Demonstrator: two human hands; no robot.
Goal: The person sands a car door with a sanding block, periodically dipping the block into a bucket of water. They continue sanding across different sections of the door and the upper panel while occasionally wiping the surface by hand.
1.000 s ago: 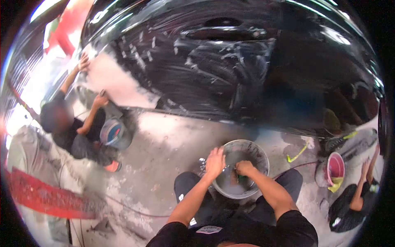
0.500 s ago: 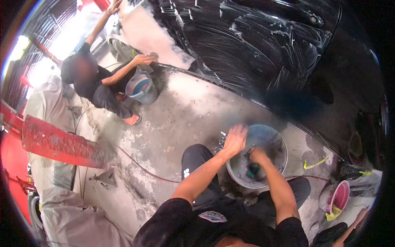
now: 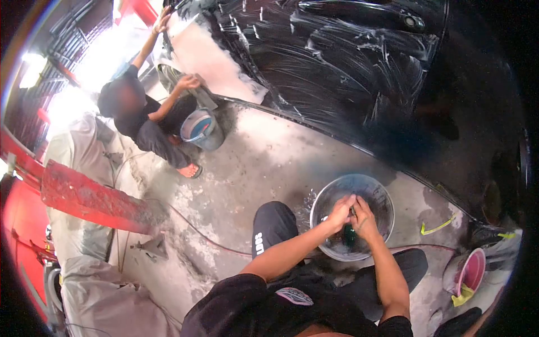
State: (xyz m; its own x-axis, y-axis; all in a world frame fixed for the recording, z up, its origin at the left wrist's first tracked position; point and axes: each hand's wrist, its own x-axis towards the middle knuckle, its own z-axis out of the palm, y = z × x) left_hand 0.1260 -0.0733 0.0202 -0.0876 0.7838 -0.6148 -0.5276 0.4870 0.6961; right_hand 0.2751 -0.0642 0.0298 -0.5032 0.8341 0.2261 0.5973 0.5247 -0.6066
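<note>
My left hand (image 3: 340,214) and my right hand (image 3: 364,217) meet over a round bucket (image 3: 389,230), fingertips pressed together inside its rim. The fingers of both hands are closed; what they hold, if anything, is hidden between them. Below the hands, dark water (image 3: 331,240) fills the bucket's lower part, and something green (image 3: 350,235) shows in it. The bucket stands on the concrete floor between my knees.
A black car panel (image 3: 342,73) streaked with white suds spans the upper right. Another person (image 3: 140,112) squats at upper left beside a bucket (image 3: 210,137). A red beam (image 3: 90,196) juts in from the left. A hose (image 3: 208,238) crosses the floor; a pink bucket (image 3: 471,269) with a yellow cloth (image 3: 463,295) lies right.
My left hand has come down from the bucket's left rim to meet my right hand, which has risen a little. The other person's lower hand has moved slightly. The view has shifted.
</note>
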